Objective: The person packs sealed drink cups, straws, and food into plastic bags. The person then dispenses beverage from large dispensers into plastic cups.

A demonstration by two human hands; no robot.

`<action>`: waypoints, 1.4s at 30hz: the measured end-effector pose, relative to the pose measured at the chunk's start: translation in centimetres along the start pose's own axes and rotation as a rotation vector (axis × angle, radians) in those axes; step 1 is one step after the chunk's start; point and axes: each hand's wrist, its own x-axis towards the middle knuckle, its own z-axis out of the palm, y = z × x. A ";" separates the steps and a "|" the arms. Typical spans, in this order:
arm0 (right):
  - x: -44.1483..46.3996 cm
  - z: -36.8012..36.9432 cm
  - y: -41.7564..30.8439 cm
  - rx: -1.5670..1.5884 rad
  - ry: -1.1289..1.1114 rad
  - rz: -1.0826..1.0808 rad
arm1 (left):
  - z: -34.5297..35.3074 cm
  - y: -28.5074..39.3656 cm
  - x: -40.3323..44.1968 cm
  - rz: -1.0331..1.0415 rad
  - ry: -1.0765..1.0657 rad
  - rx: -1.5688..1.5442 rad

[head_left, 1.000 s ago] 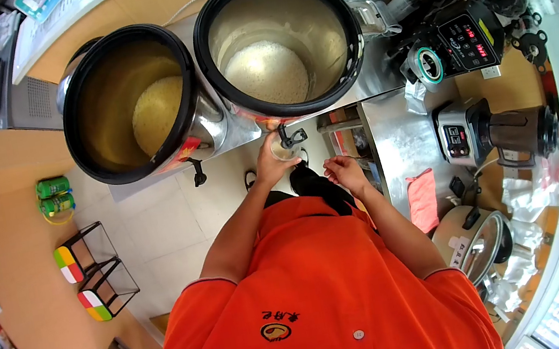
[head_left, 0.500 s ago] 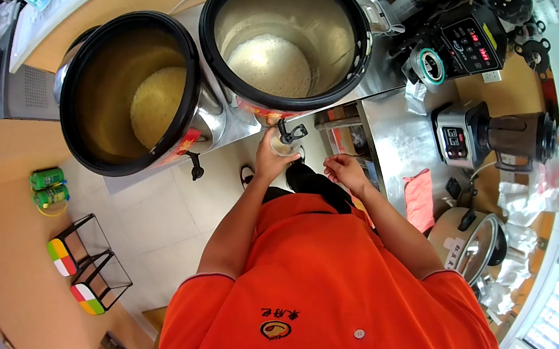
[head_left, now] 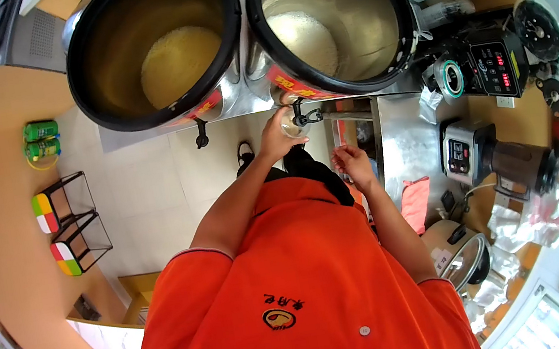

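Observation:
My left hand (head_left: pixel 277 138) is wrapped round a clear cup (head_left: pixel 292 123), which sits below the black tap (head_left: pixel 305 113) of the right-hand steel barrel (head_left: pixel 405 16). That barrel stands open with pale, foamy liquid (head_left: pixel 305 39) at its bottom. Beside it, the left-hand barrel (head_left: pixel 233 17) holds a yellowish liquid (head_left: pixel 178 66) and has its own black tap (head_left: pixel 201 133). My right hand (head_left: pixel 354 165) hovers near the edge of the steel counter, its fingers curled together; whether anything is between them is too small to make out.
On the steel counter (head_left: pixel 408 132) to the right are a blender (head_left: pixel 470 152), a black machine with red digits (head_left: pixel 493 67), a pink cloth (head_left: pixel 416 204) and a lidded cooker (head_left: pixel 458 248). Two stools (head_left: pixel 68 222) and green canisters (head_left: pixel 42 140) are at the left.
The view has shifted, so the barrels appear higher and further right. My left hand still holds the cup below the tap, and my right hand keeps its curled pose.

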 end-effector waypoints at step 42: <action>-0.4 0.9 -1.4 -0.039 0.017 0.018 | -1.0 0.8 -0.1 -0.033 -0.021 0.101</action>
